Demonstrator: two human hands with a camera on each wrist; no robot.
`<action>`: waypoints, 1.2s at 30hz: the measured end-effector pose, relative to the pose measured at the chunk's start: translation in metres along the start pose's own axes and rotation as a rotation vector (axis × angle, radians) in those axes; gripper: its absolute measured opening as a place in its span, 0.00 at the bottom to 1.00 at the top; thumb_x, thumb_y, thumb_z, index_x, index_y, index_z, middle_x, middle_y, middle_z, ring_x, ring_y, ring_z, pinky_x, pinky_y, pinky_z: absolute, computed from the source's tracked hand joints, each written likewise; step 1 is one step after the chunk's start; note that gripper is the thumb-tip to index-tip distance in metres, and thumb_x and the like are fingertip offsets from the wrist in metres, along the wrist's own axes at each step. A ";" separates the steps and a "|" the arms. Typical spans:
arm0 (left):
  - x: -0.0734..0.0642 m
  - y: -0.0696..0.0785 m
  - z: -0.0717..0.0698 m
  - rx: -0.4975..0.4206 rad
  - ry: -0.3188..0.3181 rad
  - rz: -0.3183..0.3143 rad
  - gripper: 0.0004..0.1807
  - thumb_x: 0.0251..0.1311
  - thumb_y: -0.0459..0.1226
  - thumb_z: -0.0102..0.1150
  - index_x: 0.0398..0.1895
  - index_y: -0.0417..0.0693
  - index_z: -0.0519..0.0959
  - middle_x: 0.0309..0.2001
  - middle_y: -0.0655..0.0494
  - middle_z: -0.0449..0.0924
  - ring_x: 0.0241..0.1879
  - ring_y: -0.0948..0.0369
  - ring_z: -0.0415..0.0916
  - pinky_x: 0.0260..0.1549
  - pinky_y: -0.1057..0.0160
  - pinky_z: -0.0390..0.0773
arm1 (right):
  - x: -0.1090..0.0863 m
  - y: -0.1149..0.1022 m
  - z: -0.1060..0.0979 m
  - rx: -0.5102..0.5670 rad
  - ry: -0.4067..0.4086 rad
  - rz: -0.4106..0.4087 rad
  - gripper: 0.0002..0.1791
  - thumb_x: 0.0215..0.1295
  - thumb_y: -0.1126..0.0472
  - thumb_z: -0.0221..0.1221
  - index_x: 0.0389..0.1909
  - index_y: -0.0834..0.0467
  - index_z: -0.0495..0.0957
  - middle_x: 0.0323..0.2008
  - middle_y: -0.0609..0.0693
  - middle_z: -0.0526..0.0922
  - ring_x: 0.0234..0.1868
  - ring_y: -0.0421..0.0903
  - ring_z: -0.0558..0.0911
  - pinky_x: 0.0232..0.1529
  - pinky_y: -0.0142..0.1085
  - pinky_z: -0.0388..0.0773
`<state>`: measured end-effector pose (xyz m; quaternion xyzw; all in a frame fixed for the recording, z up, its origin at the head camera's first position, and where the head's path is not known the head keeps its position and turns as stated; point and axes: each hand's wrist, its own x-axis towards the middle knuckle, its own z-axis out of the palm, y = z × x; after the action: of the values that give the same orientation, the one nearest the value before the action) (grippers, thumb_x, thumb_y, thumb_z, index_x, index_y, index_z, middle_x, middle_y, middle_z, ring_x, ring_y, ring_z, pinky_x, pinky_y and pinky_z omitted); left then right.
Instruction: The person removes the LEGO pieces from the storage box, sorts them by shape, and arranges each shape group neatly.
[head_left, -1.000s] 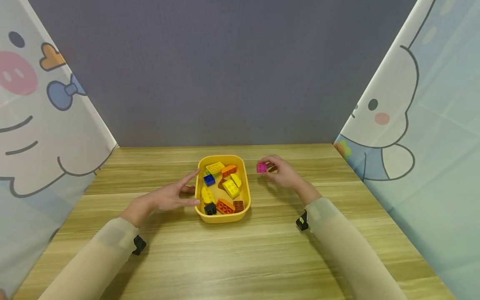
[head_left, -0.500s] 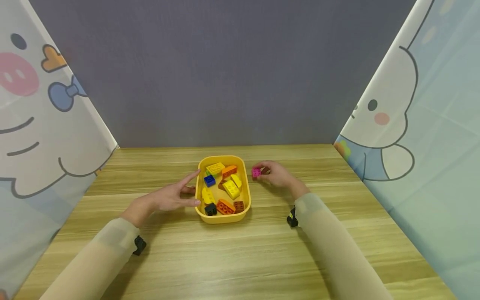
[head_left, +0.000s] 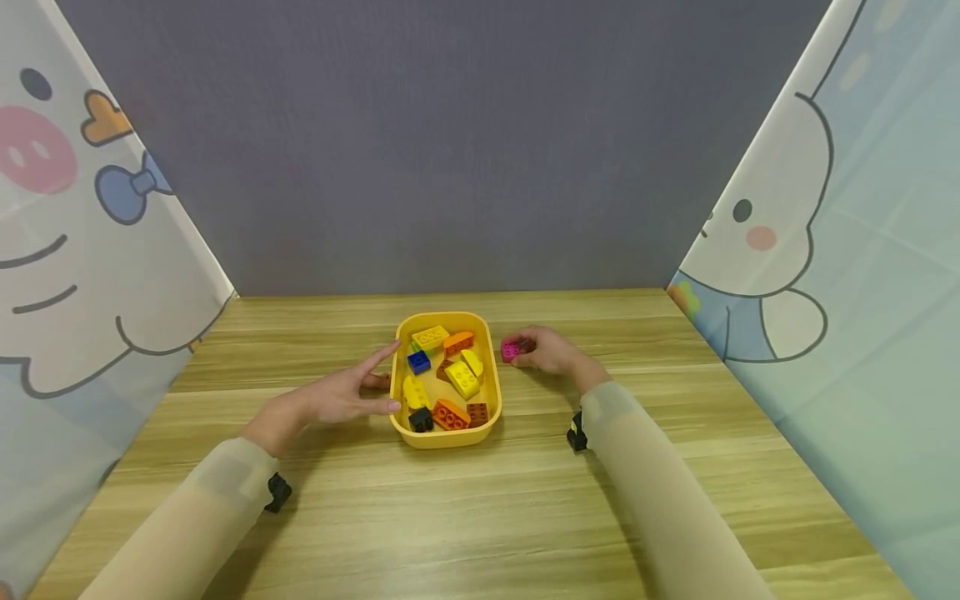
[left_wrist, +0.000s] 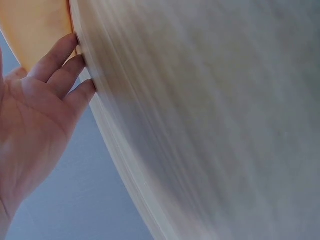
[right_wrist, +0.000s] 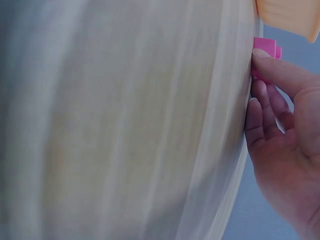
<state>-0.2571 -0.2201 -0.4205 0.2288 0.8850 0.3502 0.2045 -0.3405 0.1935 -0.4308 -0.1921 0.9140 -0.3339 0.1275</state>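
Observation:
A small pink toy brick with studs on top is pinched between the thumb and fingers of my right hand, just right of the yellow bin. In the right wrist view the pink brick sits right at the table surface, studs facing away from it. My left hand rests against the left side of the yellow bin, fingers spread, with thumb and index fingertips at its rim. The left wrist view shows that hand's other fingers extended at the tabletop beside the bin wall.
Inside the bin lie several toy bricks, among them a blue brick, a black brick, a yellow brick and an orange brick. A wood-grain table spreads around it. Behind stands a grey panel, with printed cloths at both sides.
My right hand has carried the pink brick left and toward me, down to the table close to the bin. My left hand and the bin have stayed in place.

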 end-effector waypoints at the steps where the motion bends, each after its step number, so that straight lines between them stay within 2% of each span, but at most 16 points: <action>1: 0.000 0.000 0.000 0.003 -0.001 0.001 0.62 0.73 0.61 0.67 0.92 0.69 0.32 0.80 0.31 0.69 0.80 0.33 0.67 0.77 0.20 0.55 | 0.000 0.000 0.000 0.001 -0.004 -0.002 0.25 0.76 0.61 0.69 0.72 0.58 0.81 0.62 0.59 0.86 0.64 0.56 0.84 0.72 0.52 0.79; 13: -0.001 -0.001 0.001 0.001 0.012 0.000 0.62 0.72 0.60 0.69 0.92 0.70 0.33 0.79 0.30 0.70 0.79 0.33 0.68 0.77 0.21 0.56 | 0.001 -0.001 -0.002 -0.010 -0.024 -0.007 0.27 0.76 0.61 0.69 0.73 0.58 0.79 0.63 0.61 0.83 0.63 0.57 0.83 0.72 0.53 0.78; 19: -0.001 -0.002 0.001 -0.002 0.014 -0.020 0.62 0.71 0.63 0.69 0.92 0.74 0.33 0.80 0.33 0.70 0.80 0.34 0.67 0.78 0.22 0.56 | -0.001 -0.001 -0.002 -0.011 -0.027 -0.018 0.29 0.76 0.62 0.69 0.74 0.60 0.78 0.63 0.62 0.83 0.63 0.56 0.83 0.71 0.53 0.79; 25: 0.000 -0.002 0.001 0.000 0.012 -0.007 0.62 0.72 0.63 0.67 0.92 0.72 0.32 0.80 0.31 0.69 0.80 0.33 0.66 0.77 0.21 0.57 | -0.002 0.000 -0.004 -0.009 -0.029 -0.043 0.31 0.74 0.63 0.70 0.75 0.63 0.76 0.64 0.63 0.83 0.61 0.56 0.83 0.70 0.52 0.80; 31: 0.000 -0.003 0.001 -0.016 0.012 -0.009 0.62 0.71 0.62 0.69 0.92 0.74 0.33 0.80 0.32 0.69 0.80 0.35 0.67 0.78 0.23 0.57 | -0.010 0.001 -0.010 0.034 -0.012 -0.042 0.40 0.70 0.61 0.74 0.80 0.61 0.70 0.71 0.67 0.74 0.64 0.60 0.80 0.66 0.53 0.82; 36: -0.001 -0.003 0.000 -0.014 0.011 -0.011 0.61 0.71 0.62 0.68 0.92 0.74 0.33 0.80 0.32 0.70 0.80 0.35 0.67 0.78 0.23 0.57 | -0.020 -0.001 -0.019 0.072 0.034 -0.063 0.40 0.71 0.60 0.73 0.81 0.58 0.70 0.72 0.66 0.72 0.61 0.60 0.78 0.65 0.54 0.80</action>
<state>-0.2571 -0.2220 -0.4225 0.2205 0.8848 0.3566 0.2034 -0.3294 0.2125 -0.4139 -0.2101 0.8969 -0.3738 0.1083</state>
